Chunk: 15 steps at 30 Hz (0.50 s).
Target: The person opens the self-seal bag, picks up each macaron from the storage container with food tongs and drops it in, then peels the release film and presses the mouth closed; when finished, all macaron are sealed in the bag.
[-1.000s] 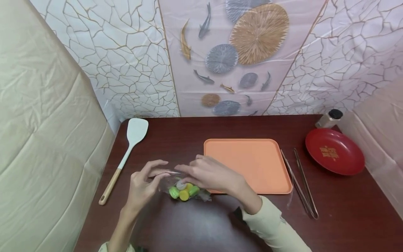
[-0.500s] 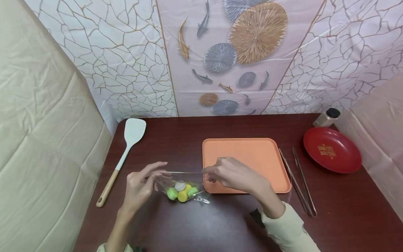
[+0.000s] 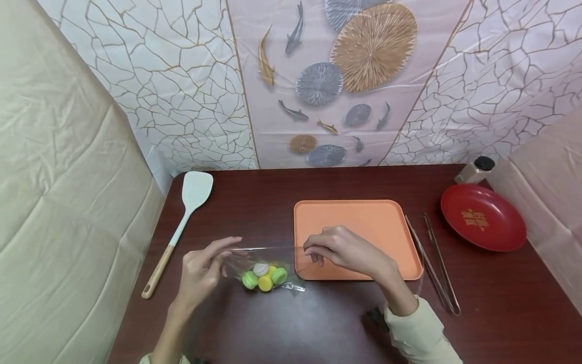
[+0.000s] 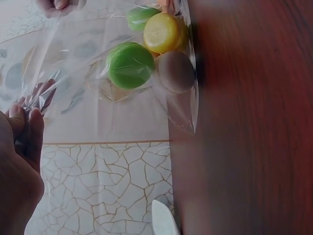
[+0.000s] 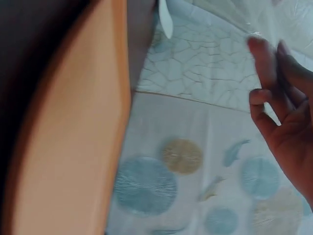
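Observation:
A clear plastic bag [image 3: 291,263] hangs between both hands, its top edge drawn nearly straight. My left hand [image 3: 200,270] pinches the bag's upper left corner, and the film is bunched at those fingertips in the left wrist view. At the upper right edge, my right hand [image 3: 347,250] pinches the film between thumb and fingers, over the tray's left side. Several macarons sit together low in the bag: a green macaron [image 4: 131,65], a yellow macaron [image 4: 161,33] and a greyish macaron [image 4: 176,72] among them.
An orange tray [image 3: 364,227] lies behind and right of the bag. Metal tongs [image 3: 436,268], a red plate [image 3: 495,222] and a black-lidded jar [image 3: 475,171] are at the right. A white spatula [image 3: 184,222] with a wooden handle lies left on the dark table [image 3: 291,328].
My right hand has moved right, away from the left hand, to the bag's far upper edge. The bag's top has become stretched out; my left hand has barely moved.

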Available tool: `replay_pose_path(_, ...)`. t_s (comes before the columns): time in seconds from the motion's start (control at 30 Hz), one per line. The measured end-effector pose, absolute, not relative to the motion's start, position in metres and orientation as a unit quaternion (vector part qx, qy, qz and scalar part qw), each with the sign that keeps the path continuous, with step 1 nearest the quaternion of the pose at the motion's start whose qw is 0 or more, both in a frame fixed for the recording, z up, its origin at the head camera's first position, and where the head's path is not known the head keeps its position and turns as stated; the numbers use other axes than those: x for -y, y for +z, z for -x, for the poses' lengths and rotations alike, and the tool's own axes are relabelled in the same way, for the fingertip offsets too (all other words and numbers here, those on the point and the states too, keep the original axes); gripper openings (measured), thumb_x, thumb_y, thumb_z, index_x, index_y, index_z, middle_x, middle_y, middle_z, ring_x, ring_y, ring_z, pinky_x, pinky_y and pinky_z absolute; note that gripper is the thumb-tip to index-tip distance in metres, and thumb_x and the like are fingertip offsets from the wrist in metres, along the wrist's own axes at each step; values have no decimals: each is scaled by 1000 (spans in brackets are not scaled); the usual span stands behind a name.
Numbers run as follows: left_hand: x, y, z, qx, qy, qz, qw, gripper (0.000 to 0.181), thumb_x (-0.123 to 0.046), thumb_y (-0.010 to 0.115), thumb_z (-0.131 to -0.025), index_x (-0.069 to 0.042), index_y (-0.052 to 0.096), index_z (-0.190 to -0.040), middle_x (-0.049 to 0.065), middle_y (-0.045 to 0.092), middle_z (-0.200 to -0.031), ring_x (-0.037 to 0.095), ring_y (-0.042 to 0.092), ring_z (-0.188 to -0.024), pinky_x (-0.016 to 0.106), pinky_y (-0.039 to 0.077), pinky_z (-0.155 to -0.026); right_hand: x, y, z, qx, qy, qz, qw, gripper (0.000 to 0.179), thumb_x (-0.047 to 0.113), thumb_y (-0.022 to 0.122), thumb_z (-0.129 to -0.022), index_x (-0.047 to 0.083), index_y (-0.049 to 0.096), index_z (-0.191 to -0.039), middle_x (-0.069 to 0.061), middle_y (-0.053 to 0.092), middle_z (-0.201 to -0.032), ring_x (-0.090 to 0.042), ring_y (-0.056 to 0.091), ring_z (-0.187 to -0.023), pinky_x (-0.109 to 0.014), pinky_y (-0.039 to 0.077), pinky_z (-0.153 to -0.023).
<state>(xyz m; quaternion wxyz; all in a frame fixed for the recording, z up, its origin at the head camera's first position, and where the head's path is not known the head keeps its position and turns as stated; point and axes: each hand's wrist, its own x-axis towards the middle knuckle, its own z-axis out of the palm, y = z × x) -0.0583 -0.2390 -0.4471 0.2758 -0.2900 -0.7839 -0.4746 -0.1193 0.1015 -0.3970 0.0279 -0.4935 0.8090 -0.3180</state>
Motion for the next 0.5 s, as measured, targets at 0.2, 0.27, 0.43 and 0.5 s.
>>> replay_pose_path(0.2, 240, -447, 58, 769, -486, 308, 277, 47, 32, 61, -86, 3, 76, -120, 15, 82, -85, 11, 70, -55, 14, 51, -47, -103, -410, 122, -795, -378, 475, 25, 12, 2, 71, -105, 11, 78, -101, 9, 67, -75, 1, 61, -70, -21, 55, -66)
replay_pose_path(0.27, 242, -447, 58, 763, -494, 317, 273, 35, 26, 62, -94, 6, 73, -120, 16, 82, -86, 11, 70, -54, 14, 51, -48, -101, -414, 121, -791, -391, 470, 16, 12, 1, 72, -104, 11, 79, -102, 7, 69, -78, 1, 62, -72, -20, 56, -67)
replay_pose_path(0.43, 249, -446, 57, 742, -507, 358, 254, 8, 7, 56, -110, 8, 64, -110, 20, 81, -88, 13, 70, -57, 15, 52, -49, -96, -429, 117, -764, -463, 449, -9, 15, -4, 73, -102, 7, 81, -109, 1, 77, -89, -7, 69, -76, -20, 58, -69)
replay_pose_path(0.5, 253, -446, 57, 735, -509, 381, 238, 20, 17, 51, -106, 5, 66, -103, 19, 80, -88, 12, 68, -55, 13, 51, -48, -96, -434, 115, -737, -503, 451, 5, 19, -7, 71, -102, 5, 80, -113, -2, 79, -91, -11, 68, -73, -21, 57, -67)
